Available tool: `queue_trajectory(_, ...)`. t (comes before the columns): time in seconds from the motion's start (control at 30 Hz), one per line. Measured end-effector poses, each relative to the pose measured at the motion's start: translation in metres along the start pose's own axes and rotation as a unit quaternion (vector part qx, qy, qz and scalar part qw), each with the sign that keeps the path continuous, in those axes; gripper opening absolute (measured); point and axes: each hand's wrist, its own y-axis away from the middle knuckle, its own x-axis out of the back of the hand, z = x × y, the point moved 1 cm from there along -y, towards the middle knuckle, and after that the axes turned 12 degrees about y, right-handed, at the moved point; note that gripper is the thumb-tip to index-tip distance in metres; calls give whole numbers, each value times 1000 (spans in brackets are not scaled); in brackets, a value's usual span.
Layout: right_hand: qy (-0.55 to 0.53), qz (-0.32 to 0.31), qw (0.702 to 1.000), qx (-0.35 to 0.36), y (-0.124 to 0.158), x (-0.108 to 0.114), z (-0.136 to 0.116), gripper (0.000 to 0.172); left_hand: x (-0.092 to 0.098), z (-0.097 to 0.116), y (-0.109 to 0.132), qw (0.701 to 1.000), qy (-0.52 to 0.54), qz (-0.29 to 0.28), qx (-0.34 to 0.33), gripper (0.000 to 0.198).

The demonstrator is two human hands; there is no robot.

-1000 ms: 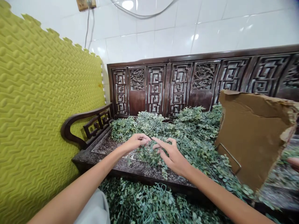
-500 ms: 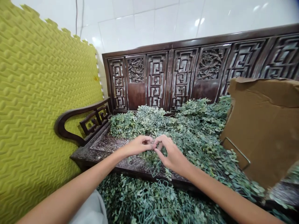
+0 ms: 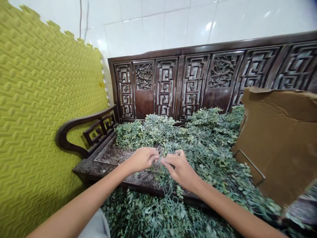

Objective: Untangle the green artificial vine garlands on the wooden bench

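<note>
My left hand [image 3: 144, 159] and my right hand [image 3: 182, 170] meet almost fingertip to fingertip over the front of a wooden bench seat [image 3: 111, 158]. Both are closed in a pinch, with a small gap between them. Whatever the fingers hold is too small to make out. Around and behind my right hand lies a heap of artificial leafy vines [image 3: 208, 142] with small grey-green leaves. A few sprigs [image 3: 169, 181] hang over the seat edge just below the hands.
More leafy vines [image 3: 151, 211] lie in front of the bench. A torn brown cardboard piece [image 3: 279, 142] with a bent metal wire [image 3: 251, 165] stands at right. The carved backrest [image 3: 146, 102], curved armrest [image 3: 74, 129] and yellow foam mat [image 3: 49, 99] border the seat.
My fingers have curled in more, and the two hands have drawn slightly apart. The whole view has tilted a little, so the bench sits slightly lower.
</note>
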Motion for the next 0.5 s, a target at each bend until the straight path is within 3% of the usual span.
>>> queue_trajectory(0.1,-14,22,1000,-8,1,6,-14,35,2,-1,-3,1000,-10,27,12,23)
queue_trajectory(0.17,-25,15,998,47,2,11,-33,32,7,-8,-6,994,-21,81,67,21)
queue_trajectory(0.27,-40,-17,981,191,4,15,-67,21,16,-21,-8,975,-28,161,153,26)
queue_trajectory(0.33,-31,-32,978,205,1,14,-78,17,19,-24,-8,972,-17,172,159,29)
queue_trajectory(0.4,-16,-49,979,197,-3,10,-76,17,19,-21,-7,974,0,168,149,29)
queue_trajectory(0.5,15,-59,985,163,-7,3,-53,20,19,-11,-5,978,26,165,125,30)
